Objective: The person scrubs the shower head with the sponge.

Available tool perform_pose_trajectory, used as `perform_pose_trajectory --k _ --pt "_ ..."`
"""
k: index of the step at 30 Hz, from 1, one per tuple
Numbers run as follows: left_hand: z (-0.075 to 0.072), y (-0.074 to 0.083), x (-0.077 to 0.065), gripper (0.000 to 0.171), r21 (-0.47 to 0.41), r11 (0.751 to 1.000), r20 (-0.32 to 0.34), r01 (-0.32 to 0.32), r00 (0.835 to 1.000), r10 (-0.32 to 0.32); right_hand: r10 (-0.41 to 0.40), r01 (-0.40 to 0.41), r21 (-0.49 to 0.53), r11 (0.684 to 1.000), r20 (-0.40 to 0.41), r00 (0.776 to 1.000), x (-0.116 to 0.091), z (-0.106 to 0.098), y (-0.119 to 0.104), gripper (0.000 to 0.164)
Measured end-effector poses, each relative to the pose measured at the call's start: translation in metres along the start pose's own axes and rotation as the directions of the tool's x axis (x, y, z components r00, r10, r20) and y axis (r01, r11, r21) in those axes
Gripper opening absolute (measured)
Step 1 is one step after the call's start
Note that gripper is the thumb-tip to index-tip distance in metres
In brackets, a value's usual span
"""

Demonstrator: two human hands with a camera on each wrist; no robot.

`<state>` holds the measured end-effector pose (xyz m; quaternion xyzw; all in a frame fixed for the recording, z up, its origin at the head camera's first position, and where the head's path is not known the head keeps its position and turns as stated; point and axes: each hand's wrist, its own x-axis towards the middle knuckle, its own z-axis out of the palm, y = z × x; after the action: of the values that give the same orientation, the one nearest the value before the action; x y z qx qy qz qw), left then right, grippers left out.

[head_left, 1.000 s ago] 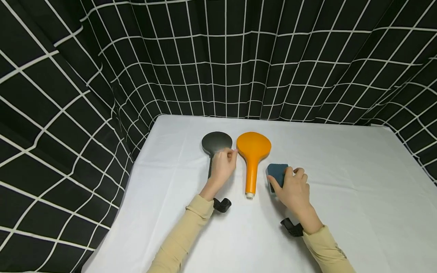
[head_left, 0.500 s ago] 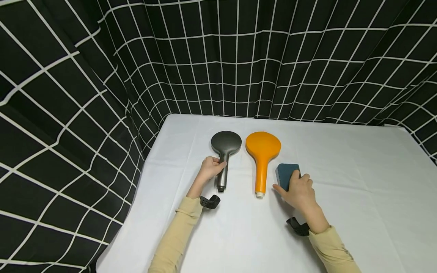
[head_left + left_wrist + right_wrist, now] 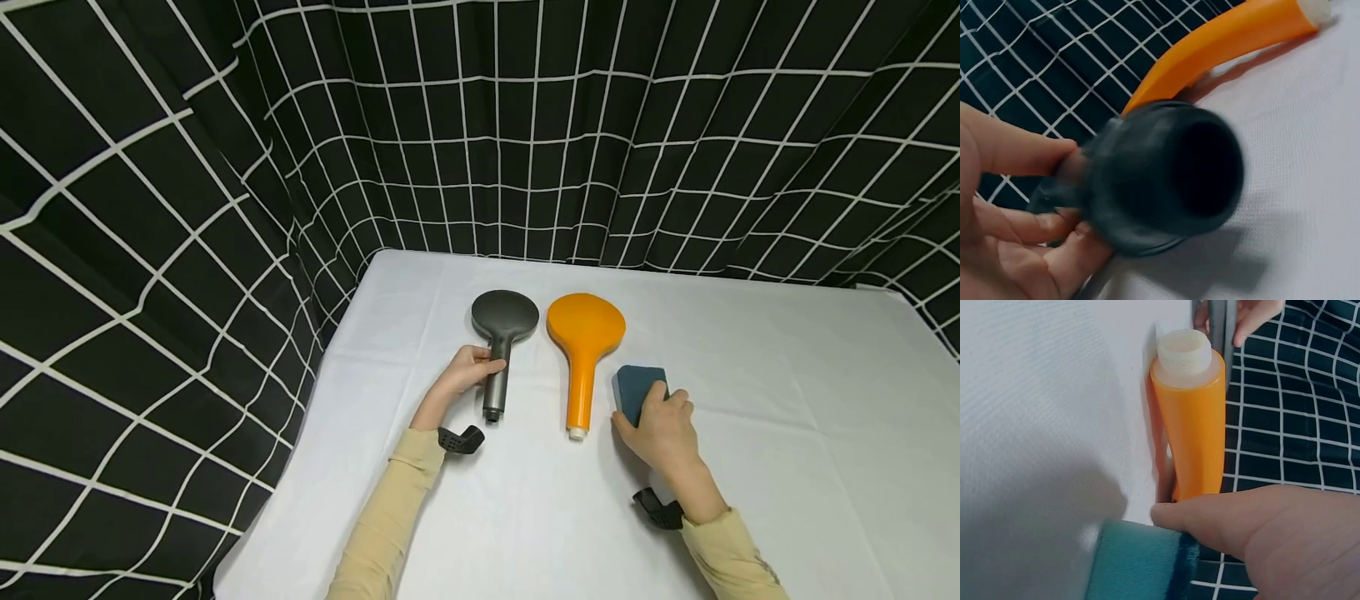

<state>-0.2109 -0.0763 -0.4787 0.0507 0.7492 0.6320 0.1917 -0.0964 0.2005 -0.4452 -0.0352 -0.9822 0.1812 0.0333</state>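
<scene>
My left hand (image 3: 474,371) grips the handle of a dark grey shower head (image 3: 506,312) from its left side, thumb across the top. The left wrist view shows the handle's hollow black end (image 3: 1166,175) close up, blurred, with fingers (image 3: 1029,237) curled beneath it. An orange shower head (image 3: 587,323) lies just to the right, its white connector end (image 3: 577,433) facing me. Right of that, my right hand (image 3: 663,429) holds a blue sponge (image 3: 636,390), thumb on its near left side and fingers over its right. Part of the sponge (image 3: 1138,562) shows below the thumb in the right wrist view.
A white cloth (image 3: 750,467) covers the table. Behind and to the left hangs a black curtain (image 3: 555,167) with a white grid. Each wrist wears a black camera mount (image 3: 461,440), and both sleeves (image 3: 393,500) are beige.
My left hand has come down from over the grey shower head to its left and taken hold of the handle. The right hand stays at the sponge, its thumb now closer in. The head view has shifted.
</scene>
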Motion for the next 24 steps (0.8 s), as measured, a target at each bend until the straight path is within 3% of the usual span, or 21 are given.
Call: perform_pose_trajectory --k 3,5,8,11,13,18,20,21,22,24 --pt "-0.001 -0.004 0.002 0.033 -0.109 0.994 0.069 -0.016 0.997 0.023 -0.007 0.007 0.012 1.0 -0.025 1.0 -0.001 -0.005 -0.001 0.06" --pt "-0.002 -0.007 0.002 0.034 -0.169 0.985 0.112 -0.028 0.993 0.048 -0.034 0.038 0.038 0.999 -0.099 0.995 -0.002 -0.009 -0.004 0.06" --pt "-0.002 -0.007 0.0 0.035 -0.196 0.976 0.148 -0.091 0.981 0.121 -0.126 0.157 0.109 0.982 -0.252 0.959 0.001 -0.014 -0.012 0.057" --pt "-0.001 -0.002 -0.006 0.033 -0.223 0.956 0.197 -0.19 0.952 0.235 -0.279 0.362 0.159 0.919 -0.388 0.878 0.009 -0.017 -0.026 0.052" --pt "0.001 0.005 -0.01 0.035 -0.249 0.933 0.237 -0.259 0.918 0.318 -0.395 0.507 0.166 0.846 -0.445 0.804 0.016 -0.018 -0.037 0.048" --pt "0.014 0.023 -0.021 0.042 -0.264 0.868 0.33 -0.421 0.806 0.491 -0.65 0.786 0.066 0.615 -0.522 0.552 0.037 -0.02 -0.066 0.04" --pt "0.02 0.028 -0.024 0.043 -0.276 0.845 0.368 -0.458 0.761 0.534 -0.696 0.833 0.017 0.553 -0.541 0.472 0.046 -0.024 -0.072 0.037" --pt "0.022 0.031 -0.025 0.043 -0.29 0.837 0.383 -0.465 0.745 0.546 -0.701 0.842 0.001 0.539 -0.554 0.449 0.052 -0.027 -0.074 0.036" --pt "0.025 0.032 -0.027 0.042 -0.297 0.831 0.394 -0.47 0.733 0.555 -0.692 0.842 -0.003 0.539 -0.572 0.441 0.057 -0.031 -0.074 0.035" --pt "0.028 0.036 -0.029 0.041 -0.314 0.828 0.407 -0.464 0.723 0.559 -0.638 0.819 0.017 0.573 -0.618 0.46 0.068 -0.041 -0.074 0.033"
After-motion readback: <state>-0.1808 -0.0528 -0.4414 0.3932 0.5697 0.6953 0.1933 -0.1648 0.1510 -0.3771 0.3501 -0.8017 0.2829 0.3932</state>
